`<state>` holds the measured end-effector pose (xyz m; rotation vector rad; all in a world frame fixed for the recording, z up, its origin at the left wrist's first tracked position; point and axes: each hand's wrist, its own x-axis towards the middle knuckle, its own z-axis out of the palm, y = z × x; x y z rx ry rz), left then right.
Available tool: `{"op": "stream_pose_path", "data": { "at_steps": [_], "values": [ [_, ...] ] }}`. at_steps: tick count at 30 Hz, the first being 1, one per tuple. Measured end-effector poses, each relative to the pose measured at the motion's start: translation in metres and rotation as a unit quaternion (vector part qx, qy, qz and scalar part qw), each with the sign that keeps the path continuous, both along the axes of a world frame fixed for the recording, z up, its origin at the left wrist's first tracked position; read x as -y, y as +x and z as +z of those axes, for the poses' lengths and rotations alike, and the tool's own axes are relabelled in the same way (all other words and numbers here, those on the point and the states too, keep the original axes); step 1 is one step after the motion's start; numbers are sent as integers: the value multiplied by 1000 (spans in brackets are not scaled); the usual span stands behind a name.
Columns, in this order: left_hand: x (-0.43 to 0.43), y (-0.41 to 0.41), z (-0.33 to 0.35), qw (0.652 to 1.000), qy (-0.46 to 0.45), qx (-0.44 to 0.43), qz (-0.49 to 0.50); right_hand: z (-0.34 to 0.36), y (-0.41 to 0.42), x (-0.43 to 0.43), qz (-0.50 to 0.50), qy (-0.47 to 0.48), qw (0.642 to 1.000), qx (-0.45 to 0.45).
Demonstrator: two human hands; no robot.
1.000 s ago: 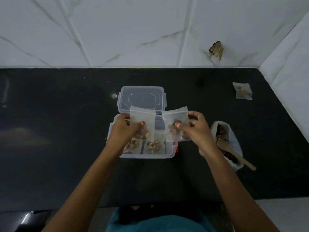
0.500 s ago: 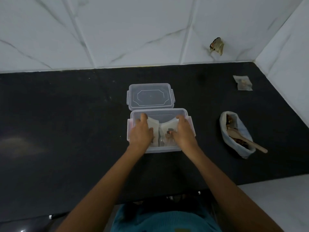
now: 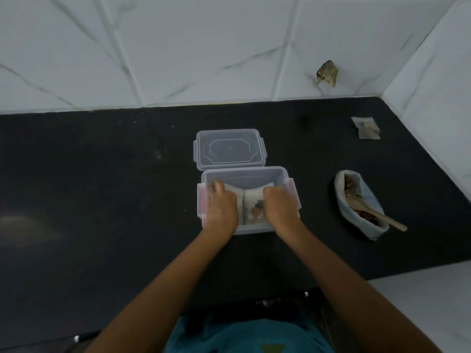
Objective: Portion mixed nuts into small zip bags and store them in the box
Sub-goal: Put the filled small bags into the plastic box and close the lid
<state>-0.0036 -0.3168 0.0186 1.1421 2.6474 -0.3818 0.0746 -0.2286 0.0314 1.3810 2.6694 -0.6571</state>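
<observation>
Hands in the box [image 3: 244, 169]
The left hand [image 3: 221, 208] and right hand [image 3: 279, 208] cover two zip bags [image 3: 253, 198]; I cannot tell their grip.

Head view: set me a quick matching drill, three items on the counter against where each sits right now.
Things: 1 clear plastic lid; 2 wooden spoon; 3 lone small filled zip bag.
Places: A far right on the black counter; B in the open white nut pouch; C flat just behind the clear plastic box.
Pairs: 1-C, 2-B, 3-A.
</observation>
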Motion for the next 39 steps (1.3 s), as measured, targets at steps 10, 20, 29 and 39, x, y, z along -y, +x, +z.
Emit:
{"op": "stream_pose_path", "data": {
  "at_steps": [10,20,29,39],
  "values": [
    [3,-3,-2,999,-21,-26,-38,-7,-7,-4,193,77,974,86],
    [-6,0,10,986,149,69,24,2,-5,-13,188,-37,980,57],
    [-66,27,11,950,300,89,-6,25,41,-70,13,-61,986,-157],
    [-113,41,-14,979,198,52,6,-3,78,-193,-96,-64,974,-197]
  ]
}}
